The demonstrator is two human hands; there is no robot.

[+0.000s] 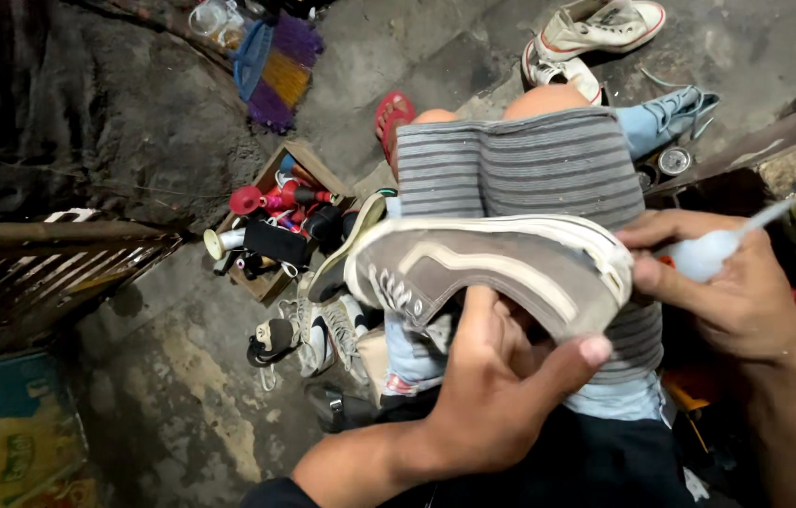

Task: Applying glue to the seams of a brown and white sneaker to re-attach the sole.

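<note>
Left hand (496,395) fingers grip grey shoe (492,268); right hand (732,287) fingers pinch white squeeze bottle (713,249) at heel. Wooden box (275,221) of bottles, white sneakers (595,28) on floor.

Wooden box (271,282) of bottles, white sneakers (595,33), broom (275,66), red sandal (391,118).

Left hand (501,386) reached up from the lower middle of the view, forearm angled in from the bottom left, palm turned away, fingers curled up behind a shoe (492,268), thumb stretched out to the right beneath its heel end. Gripped it firmly from below. Right hand (736,292) came in from the right, forearm rising from the lower right corner, wrist bent inward. Closed around a small bottle (710,252), thumb and forefinger pinched near the heel. Bare knees showed above, legs bent, lap under both hands.
</note>
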